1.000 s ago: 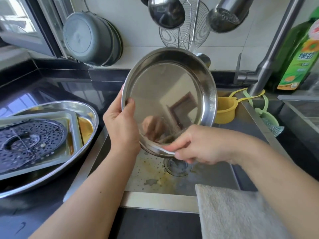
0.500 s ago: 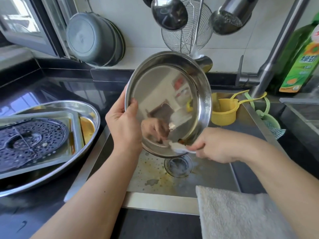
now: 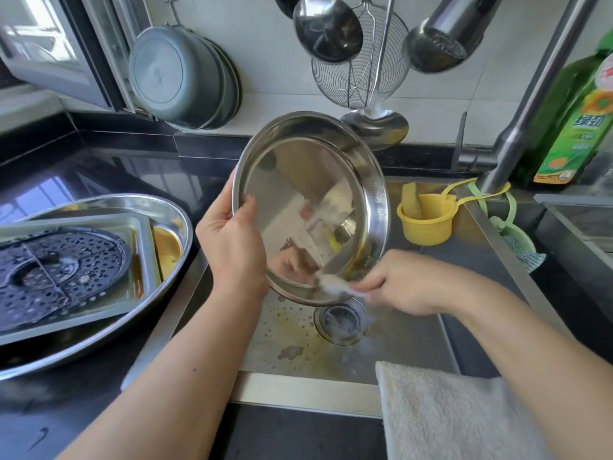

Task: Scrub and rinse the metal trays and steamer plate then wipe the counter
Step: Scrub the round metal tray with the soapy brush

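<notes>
Scrubbing fills the centre of the head view; the left hand (image 3: pixel 234 242) is closed on the left rim of the round metal tray (image 3: pixel 310 207), thumb hooked inside, fingers behind, tilting it nearly upright over the sink (image 3: pixel 391 343); the right hand (image 3: pixel 403 282), at lower centre right, is curled with its fingertips pinched on a small white scrubbing pad (image 3: pixel 331 283) pressed against the tray's lower inner edge, where brownish residue shows along the wall; the pad is blurred, so its material is unclear.

At the left of the frame a large oval tray (image 3: pixel 109 207) sits on the dark counter (image 3: pixel 83 410), holding a rectangular tray (image 3: pixel 136 227) with the dark perforated steamer plate (image 3: pixel 56 270) lying in it; yellow grease lines both, so I judge most of the task remains.

A pale towel (image 3: pixel 447 410) lies over the sink's front edge at lower right; a green bottle (image 3: pixel 577 121) stands at upper right.

Risk, as I judge it: the tray hangs from one wet, greasy rim grip, and a hard push from the pad could twist it loose into the sink; greasy runoff could also reach the towel.
</notes>
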### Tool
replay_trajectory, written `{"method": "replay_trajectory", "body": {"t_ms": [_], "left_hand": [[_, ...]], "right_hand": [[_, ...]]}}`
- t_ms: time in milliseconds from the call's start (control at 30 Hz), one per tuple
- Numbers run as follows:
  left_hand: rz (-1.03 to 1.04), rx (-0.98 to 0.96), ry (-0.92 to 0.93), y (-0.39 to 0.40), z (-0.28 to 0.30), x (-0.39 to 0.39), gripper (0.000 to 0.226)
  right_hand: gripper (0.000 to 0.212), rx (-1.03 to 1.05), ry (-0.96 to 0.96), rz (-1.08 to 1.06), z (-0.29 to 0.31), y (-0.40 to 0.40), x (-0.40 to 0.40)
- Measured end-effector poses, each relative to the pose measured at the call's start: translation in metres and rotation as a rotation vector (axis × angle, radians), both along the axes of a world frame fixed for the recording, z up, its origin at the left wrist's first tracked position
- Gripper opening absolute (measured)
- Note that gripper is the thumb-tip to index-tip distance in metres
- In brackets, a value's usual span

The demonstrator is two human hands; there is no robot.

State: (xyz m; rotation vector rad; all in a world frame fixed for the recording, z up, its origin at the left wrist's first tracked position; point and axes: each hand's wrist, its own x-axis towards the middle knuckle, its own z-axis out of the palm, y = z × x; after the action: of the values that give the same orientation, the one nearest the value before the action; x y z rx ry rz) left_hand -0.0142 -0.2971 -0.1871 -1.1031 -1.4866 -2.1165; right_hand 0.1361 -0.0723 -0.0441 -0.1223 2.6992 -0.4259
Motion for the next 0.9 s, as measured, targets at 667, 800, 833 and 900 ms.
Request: {"method": "replay_trajectory", "body": {"t_ms": [667, 800, 833, 900], "left_hand": [[-0.324, -0.683, 0.207, 0.056, 0.003, -0.065, 0.017], [-0.349, -0.520, 0.189, 0.020, -0.016, -0.094, 0.038], [-0.254, -0.465, -0.063, 0.009, 0.000, -0.057, 0.039], [0.292, -0.128, -0.405, 0.007, 0.062, 0.035, 0.034]], "right_hand": [[0.007, 0.419, 0.403, -0.428, 0.004, 0.035, -0.017], [0.006, 0.434, 0.160, -0.228, -0.006, 0.021, -0.019], [0.011, 0.423, 0.098, -0.162, -0.012, 0.017, -0.020], [0.013, 0.420, 0.059, -0.147, -0.010, 0.021, -0.023]]}}
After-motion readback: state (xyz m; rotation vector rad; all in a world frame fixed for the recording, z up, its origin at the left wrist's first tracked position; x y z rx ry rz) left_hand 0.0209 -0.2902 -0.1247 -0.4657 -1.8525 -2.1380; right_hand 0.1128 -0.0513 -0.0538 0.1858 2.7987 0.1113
